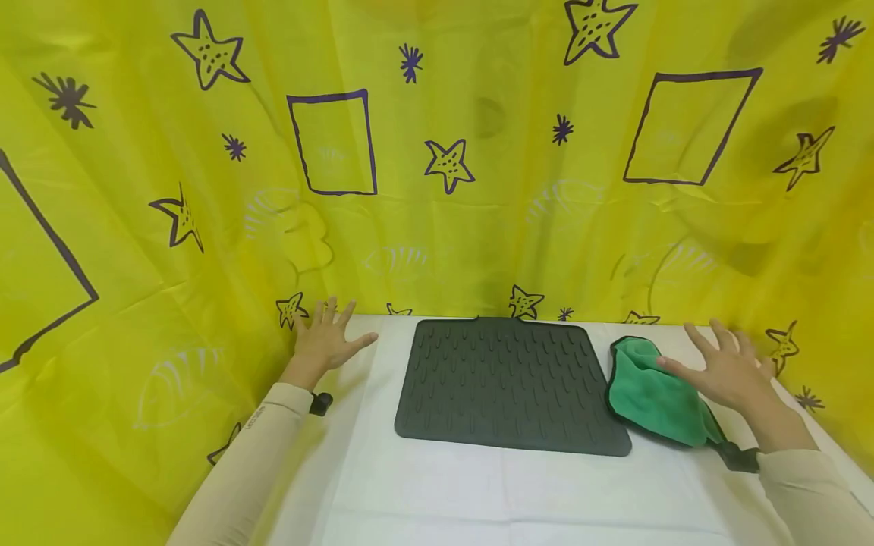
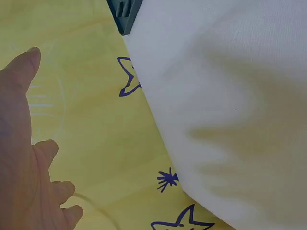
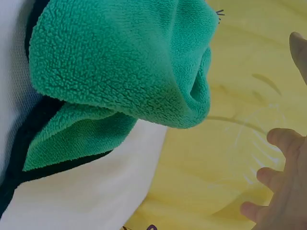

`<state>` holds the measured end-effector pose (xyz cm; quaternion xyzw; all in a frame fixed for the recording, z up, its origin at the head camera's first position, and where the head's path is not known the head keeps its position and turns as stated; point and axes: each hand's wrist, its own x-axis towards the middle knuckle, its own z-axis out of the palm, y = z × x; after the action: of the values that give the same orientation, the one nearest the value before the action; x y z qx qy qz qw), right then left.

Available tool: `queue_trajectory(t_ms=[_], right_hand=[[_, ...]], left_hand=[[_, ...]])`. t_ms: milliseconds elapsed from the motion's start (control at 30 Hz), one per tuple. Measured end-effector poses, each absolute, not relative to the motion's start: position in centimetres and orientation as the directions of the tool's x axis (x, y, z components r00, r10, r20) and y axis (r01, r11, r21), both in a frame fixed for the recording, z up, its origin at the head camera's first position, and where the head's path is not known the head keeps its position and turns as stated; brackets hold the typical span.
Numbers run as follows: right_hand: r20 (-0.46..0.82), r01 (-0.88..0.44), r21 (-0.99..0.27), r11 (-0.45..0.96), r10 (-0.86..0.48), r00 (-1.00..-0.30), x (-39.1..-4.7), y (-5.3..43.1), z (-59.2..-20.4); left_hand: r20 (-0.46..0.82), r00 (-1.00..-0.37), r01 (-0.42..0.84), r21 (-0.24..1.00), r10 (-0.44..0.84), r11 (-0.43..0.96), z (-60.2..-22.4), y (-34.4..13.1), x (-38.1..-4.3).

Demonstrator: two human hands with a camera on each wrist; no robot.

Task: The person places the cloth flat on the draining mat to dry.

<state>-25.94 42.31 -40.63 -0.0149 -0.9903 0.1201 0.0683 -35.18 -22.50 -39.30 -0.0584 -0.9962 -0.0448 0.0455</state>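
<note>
A dark grey ridged drying mat (image 1: 505,387) lies flat on the white table; only one corner of the mat (image 2: 125,14) shows in the left wrist view. To its right is a crumpled green towel (image 1: 652,394) with black edging, its fuzzy pile filling much of the right wrist view (image 3: 110,52). My left hand (image 1: 326,341), fingers spread, is over the table's left side, apart from the mat and holding nothing. My right hand (image 1: 734,371) has its fingers spread too, beside the towel, with the thumb overlapping the towel in the head view.
A yellow curtain (image 1: 478,227) printed with stars and squares hangs behind the table and along both sides. The white tabletop (image 1: 437,485) has faint crease lines in front of the mat. Each wrist wears a small black camera (image 1: 321,403).
</note>
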Motion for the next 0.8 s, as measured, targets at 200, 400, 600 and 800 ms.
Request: queue_trajectory(t_ms=[200, 400, 600, 800], right_hand=[[0.133, -0.026, -0.274, 0.961, 0.011, -0.991, -26.1, 41.6, -41.2], [0.089, -0.013, -0.371, 0.929, 0.021, -0.996, -26.3, 39.8, -41.9], [0.048, 0.047, -0.481, 0.876, 0.079, -0.996, -26.7, 37.8, -43.8], [0.028, 0.164, -0.590, 0.791, 0.223, -0.974, -27.3, 37.0, -44.8]], left_hand=[[0.110, -0.987, 0.130, 0.123, 0.117, 0.984, -40.0, -21.1, -35.0], [0.170, -0.976, 0.181, 0.264, 0.139, 0.947, -41.9, -17.8, -35.1], [0.145, -0.984, 0.155, 0.456, 0.099, 0.876, -44.5, -15.4, -35.1], [0.060, -0.997, 0.075, 0.584, 0.050, 0.808, -46.5, -14.4, -34.5]])
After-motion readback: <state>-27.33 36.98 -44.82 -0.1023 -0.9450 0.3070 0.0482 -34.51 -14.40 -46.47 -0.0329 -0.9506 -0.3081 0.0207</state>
